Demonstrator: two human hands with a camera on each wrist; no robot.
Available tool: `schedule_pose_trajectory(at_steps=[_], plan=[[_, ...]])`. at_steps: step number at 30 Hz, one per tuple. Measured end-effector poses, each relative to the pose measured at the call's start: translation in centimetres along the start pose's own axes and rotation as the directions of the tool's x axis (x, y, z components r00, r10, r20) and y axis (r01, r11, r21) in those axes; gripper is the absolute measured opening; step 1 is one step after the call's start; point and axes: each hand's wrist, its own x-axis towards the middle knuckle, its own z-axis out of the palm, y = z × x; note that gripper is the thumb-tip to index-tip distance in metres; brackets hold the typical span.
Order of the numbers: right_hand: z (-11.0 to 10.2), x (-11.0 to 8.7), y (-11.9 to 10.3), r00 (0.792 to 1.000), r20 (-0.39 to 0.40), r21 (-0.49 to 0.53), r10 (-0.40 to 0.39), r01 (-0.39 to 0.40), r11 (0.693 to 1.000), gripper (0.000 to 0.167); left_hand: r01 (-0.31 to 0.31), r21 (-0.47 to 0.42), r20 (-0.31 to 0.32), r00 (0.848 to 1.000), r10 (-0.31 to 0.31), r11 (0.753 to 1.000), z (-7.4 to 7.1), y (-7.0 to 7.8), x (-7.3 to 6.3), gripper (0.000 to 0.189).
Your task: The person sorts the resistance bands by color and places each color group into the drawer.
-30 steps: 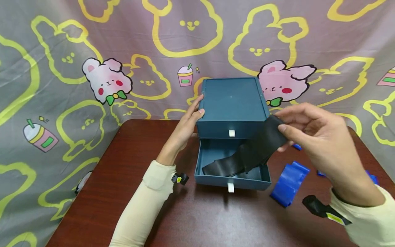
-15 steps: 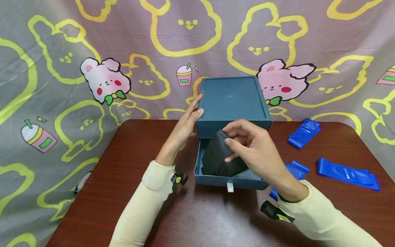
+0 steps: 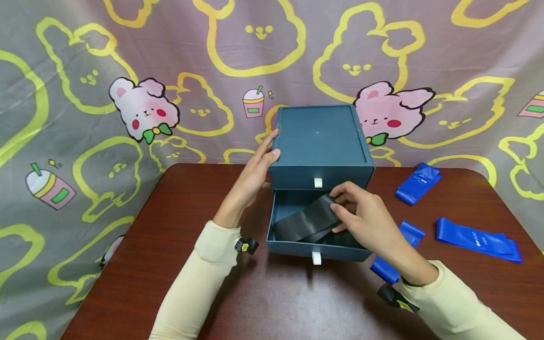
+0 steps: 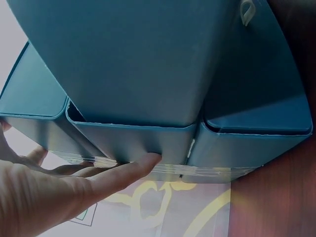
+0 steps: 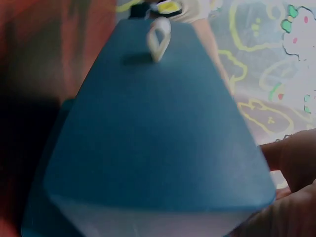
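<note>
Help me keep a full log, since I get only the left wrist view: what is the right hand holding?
Observer: The right hand pinches one end of a black band.
Operator: Where does the other end of the band go?
Observer: It slopes down into the open lower drawer.
Operator: Anything on the table to the right of the box?
Observer: Yes, three blue bands lie there; the right arm partly covers the nearest one.
</note>
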Motion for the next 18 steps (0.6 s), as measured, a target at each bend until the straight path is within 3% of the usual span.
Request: schedule_pose_trajectory(at_steps=[4,10,14,18], plan=[[-0.2,0.0,0.4,0.998,-0.006,-0.204,-0.068,0.065,0.977,0.020,-0.007,-0.003,0.002,1.000,0.007,1.000,0.0,0.0,0.0,0.056],[-0.3,-0.1,0.7,0.985,-0.052,-0.478,-0.164,0.119,0.870,0.018,0.001,0.006,-0.009,1.000,-0.001,1.000,0.0,-0.1,0.0,0.056],[-0.6,-0.3,0.5,0.976,-0.084,-0.523,-0.199,0.126,0.843,0.019,0.004,0.009,-0.014,1.000,-0.004,1.000,0.1,0.0,0.0,0.056],[-1.2,-0.5,0.4,0.973,-0.109,-0.515,-0.203,0.119,0.849,0.020,0.006,0.004,-0.014,1.000,-0.006,1.000,0.1,0.1,0.0,0.056]])
